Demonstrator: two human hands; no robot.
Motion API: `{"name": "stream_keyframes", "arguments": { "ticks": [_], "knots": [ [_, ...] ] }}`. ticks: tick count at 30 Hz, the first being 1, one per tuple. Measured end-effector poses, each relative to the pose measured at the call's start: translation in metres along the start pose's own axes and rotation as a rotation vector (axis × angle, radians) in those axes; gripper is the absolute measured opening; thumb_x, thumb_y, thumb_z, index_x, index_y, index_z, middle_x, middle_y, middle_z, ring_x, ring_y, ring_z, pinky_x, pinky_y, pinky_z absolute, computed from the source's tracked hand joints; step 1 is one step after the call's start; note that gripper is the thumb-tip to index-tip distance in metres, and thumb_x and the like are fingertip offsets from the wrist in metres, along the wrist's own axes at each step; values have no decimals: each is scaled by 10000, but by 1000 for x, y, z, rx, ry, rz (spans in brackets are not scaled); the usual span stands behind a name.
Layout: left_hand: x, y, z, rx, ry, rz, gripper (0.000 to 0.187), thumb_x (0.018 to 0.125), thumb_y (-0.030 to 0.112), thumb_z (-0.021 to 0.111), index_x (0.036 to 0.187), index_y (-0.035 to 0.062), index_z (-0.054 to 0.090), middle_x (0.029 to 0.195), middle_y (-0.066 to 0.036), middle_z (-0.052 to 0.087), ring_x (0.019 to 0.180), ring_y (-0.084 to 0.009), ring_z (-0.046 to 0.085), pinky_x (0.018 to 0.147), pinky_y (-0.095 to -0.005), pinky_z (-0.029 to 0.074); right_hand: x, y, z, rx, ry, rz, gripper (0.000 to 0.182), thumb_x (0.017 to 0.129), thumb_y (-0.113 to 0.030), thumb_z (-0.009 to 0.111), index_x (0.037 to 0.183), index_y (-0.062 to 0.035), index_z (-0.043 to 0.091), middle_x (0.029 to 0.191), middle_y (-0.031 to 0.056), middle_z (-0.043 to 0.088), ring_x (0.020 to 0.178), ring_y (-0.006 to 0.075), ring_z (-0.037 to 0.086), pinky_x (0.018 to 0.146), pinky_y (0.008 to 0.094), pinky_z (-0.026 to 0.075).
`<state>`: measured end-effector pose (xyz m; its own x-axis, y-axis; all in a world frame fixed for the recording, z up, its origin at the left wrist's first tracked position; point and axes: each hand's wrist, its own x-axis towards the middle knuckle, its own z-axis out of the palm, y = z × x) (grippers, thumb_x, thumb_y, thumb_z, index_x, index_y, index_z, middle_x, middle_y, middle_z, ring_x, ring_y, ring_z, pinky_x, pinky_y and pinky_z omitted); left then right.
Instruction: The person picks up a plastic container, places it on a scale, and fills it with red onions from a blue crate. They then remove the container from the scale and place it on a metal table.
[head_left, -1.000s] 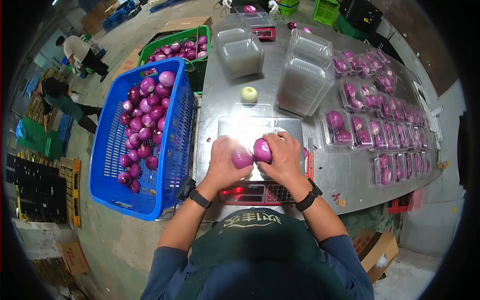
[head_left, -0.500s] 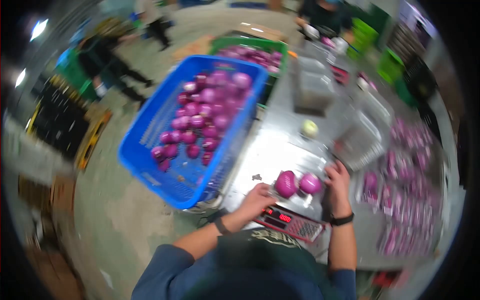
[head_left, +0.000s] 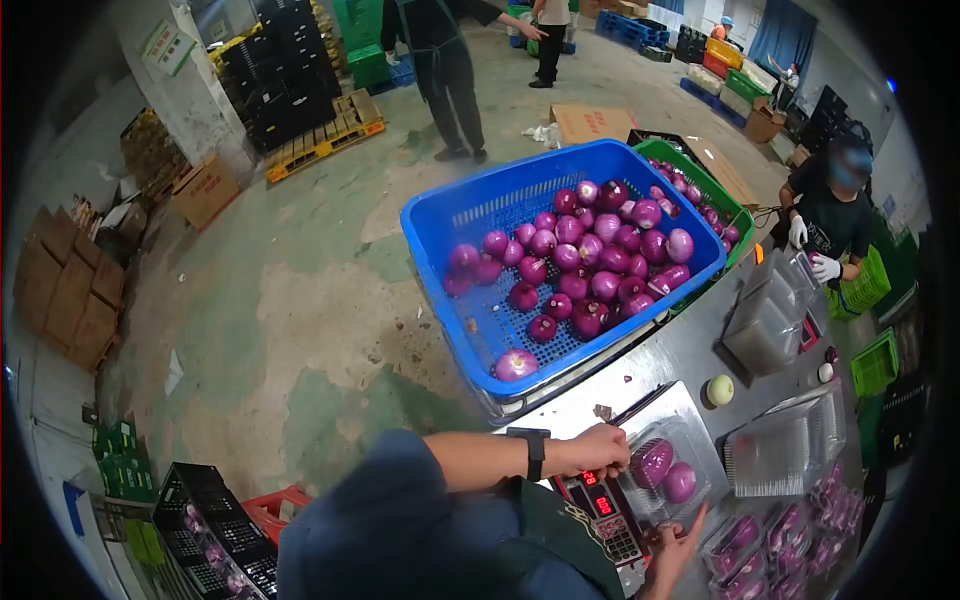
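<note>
Onions [head_left: 653, 463], two side by side, sit in a clear tray [head_left: 690, 440] on the scale [head_left: 603, 508], at the near right of the scene. The left hand [head_left: 603, 450] is at the tray's left edge, fingers curled together; I cannot tell whether they pinch the rim or only rest against it. The right hand [head_left: 673, 555] is at the near edge, thumb and fingers apart, gripping nothing that shows.

The step in hand looks like handling the filled tray at its edges on the scale. Whether a lid covers the onions is unclear, and the red digits are too small to read surely. The next move seems to call for a light, even touch at the rim, so that neither onion rolls.

Far left of the scale stands a blue basket [head_left: 440, 300] of more onions. Right of it are a pale onion [head_left: 719, 390], stacked trays [head_left: 785, 445] and, nearer, filled packs [head_left: 738, 545].
</note>
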<state>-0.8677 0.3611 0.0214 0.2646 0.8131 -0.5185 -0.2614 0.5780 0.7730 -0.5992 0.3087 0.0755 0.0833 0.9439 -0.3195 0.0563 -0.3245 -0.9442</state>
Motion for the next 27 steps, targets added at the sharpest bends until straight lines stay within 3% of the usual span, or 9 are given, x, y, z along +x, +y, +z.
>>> {"name": "stream_keyframes", "arguments": {
  "ticks": [2, 8, 12, 13, 14, 15, 16, 23, 27],
  "knots": [
    [-3, 4, 0, 57, 17, 19, 278, 858, 74, 667, 1119, -6, 614, 769, -92, 670, 599, -135, 623, 474, -261, 471, 6, 24, -8, 89, 87, 86, 689, 856, 27, 592, 1498, -34, 348, 731, 48, 560, 558, 141, 569, 490, 273, 466],
    [2, 4, 12, 119, -115, 58, 596, 841, 48, 664, 1418, -1, 525, 723, -70, 637, 524, -126, 574, 452, -282, 459, -1, 63, -41, 112, 90, 7, 586, 886, -42, 627, 1425, -4, 398, 908, 62, 626, 648, 135, 589, 536, 276, 481],
    [-15, 14, 34, 154, -141, 18, 491, 871, 74, 663, 1348, -8, 578, 750, -33, 628, 584, -107, 578, 495, -252, 457, -34, 67, -48, 221, 157, 2, 596, 943, -222, 644, 1463, -25, 428, 1088, 73, 646, 784, 151, 637, 592, 293, 504],
    [15, -19, 27, 63, -216, 18, 479, 879, 76, 673, 1345, 0, 589, 732, -24, 624, 571, -104, 568, 498, -252, 454, -40, 85, -62, 136, 237, 86, 620, 975, -344, 617, 1497, -61, 438, 1258, 93, 624, 988, 191, 651, 673, 333, 532],
    [13, -10, 32, 214, -278, 20, 466, 895, 78, 672, 1340, -23, 583, 719, -23, 616, 558, -103, 559, 495, -252, 447, -54, 56, -49, 185, 276, 143, 609, 986, -353, 600, 1507, -83, 436, 1355, 112, 592, 1151, 235, 619, 791, 376, 551],
    [12, 0, 40, 369, -341, 32, 454, 910, 81, 671, 1336, -47, 577, 706, -21, 607, 545, -101, 549, 492, -252, 440, -55, 42, -49, 347, 129, 10, 795, 918, -275, 729, 1557, -37, 320, 1433, 141, 541, 1277, 265, 557, 1011, 415, 492],
    [10, 7, 50, 518, -405, 52, 445, 926, 83, 671, 1331, -71, 571, 694, -19, 598, 533, -99, 540, 488, -252, 433, -56, 54, -49, 381, 183, 37, 783, 925, -272, 729, 1552, -34, 325, 1423, 126, 545, 1282, 253, 552, 1056, 403, 468],
    [-7, -5, 109, 468, -448, -116, 457, 944, 71, 699, 1348, -73, 542, 860, -59, 666, 697, -118, 622, 584, -268, 528, -87, 88, -68, 754, 452, -63, 544, 917, -170, 688, 1412, -40, 506, 1263, 101, 629, 1082, 194, 640, 956, 350, 522],
    [-9, -7, 120, 532, -461, -117, 336, 952, 87, 693, 1249, -48, 613, 900, -58, 680, 732, -123, 631, 630, -280, 552, -105, 121, -124, 830, 743, 62, 504, 941, -278, 638, 1381, -66, 512, 1167, 86, 664, 883, 222, 717, 506, 354, 588]
  ]
}}
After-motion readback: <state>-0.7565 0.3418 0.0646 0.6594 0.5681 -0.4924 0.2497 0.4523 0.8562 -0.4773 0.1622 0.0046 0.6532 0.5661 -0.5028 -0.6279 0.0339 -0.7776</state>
